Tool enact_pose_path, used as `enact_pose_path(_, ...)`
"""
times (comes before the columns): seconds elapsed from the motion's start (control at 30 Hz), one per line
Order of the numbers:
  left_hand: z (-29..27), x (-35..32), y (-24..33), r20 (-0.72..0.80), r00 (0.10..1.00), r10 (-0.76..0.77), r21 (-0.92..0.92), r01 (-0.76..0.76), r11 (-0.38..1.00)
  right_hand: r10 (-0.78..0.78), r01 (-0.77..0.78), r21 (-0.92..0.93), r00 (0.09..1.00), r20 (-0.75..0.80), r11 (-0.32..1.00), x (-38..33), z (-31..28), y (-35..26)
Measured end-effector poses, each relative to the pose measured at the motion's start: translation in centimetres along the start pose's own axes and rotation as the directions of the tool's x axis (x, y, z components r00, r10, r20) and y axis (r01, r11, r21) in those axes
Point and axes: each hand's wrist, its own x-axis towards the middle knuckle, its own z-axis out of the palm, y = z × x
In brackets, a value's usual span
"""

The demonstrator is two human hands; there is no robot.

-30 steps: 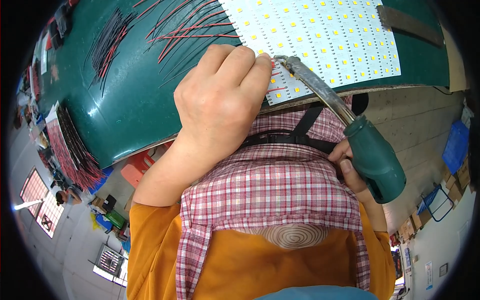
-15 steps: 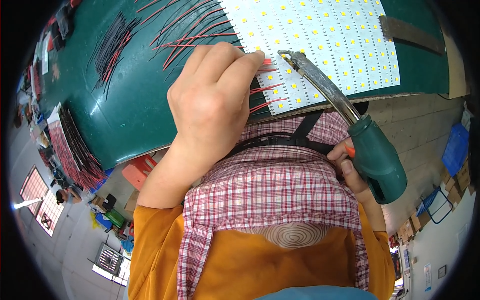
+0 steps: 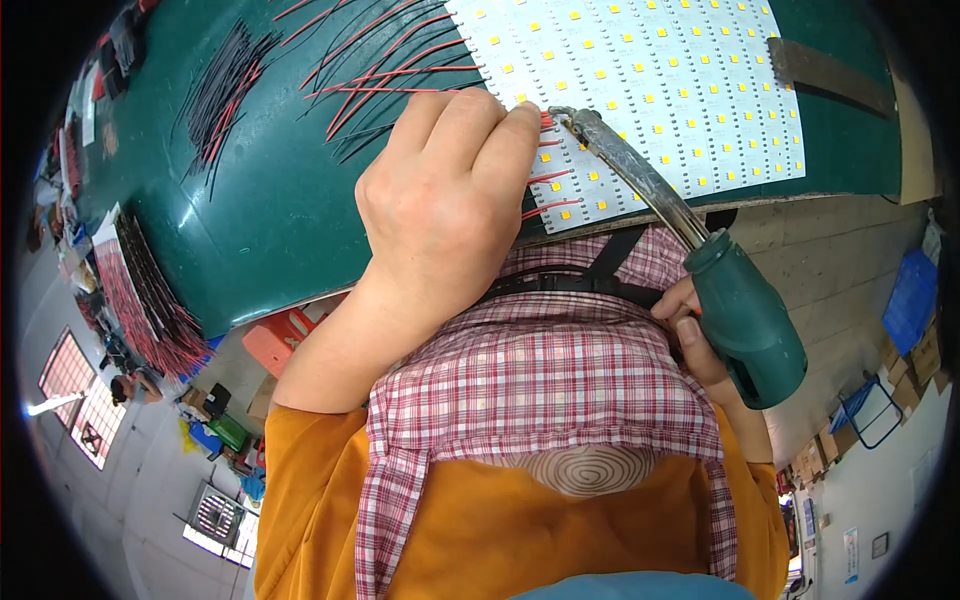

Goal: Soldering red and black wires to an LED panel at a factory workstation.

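Observation:
A white LED board with rows of yellow LEDs lies on the green work surface. At its left edge my left hand is closed in a pinch on a red wire, whose end shows past the fingertips. My right hand is wrapped round the green handle of a soldering iron, partly hidden behind it. The iron's bent tip is close beside the wire end, over the board's edge; whether they touch I cannot tell. Other red wires are attached along that edge.
A dark flat bar lies across the board's right edge. Loose black and red wires are heaped on the green surface. A thick wire bundle hangs at the left edge. A red-orange stool stands below the table.
My left hand has moved right with the red wire. The iron's tip has shifted slightly left, closing the gap to the wire end. The board has slid a little to the right.

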Motion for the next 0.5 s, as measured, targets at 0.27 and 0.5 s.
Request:
enact_pose_path(0.27,-0.4,-0.2,0.9,0.003,1.000,-0.016,0.027,0.016,1.000,-0.046,0.100,-0.313,0.983,0.176,0.945,-0.4,-0.8,-1.1)
enact_pose_path(0.5,-1.2,-0.3,0.8,0.044,0.999,-0.030,0.015,0.029,0.999,0.018,0.021,-0.255,0.988,0.152,0.967,-0.2,-0.3,-1.1)
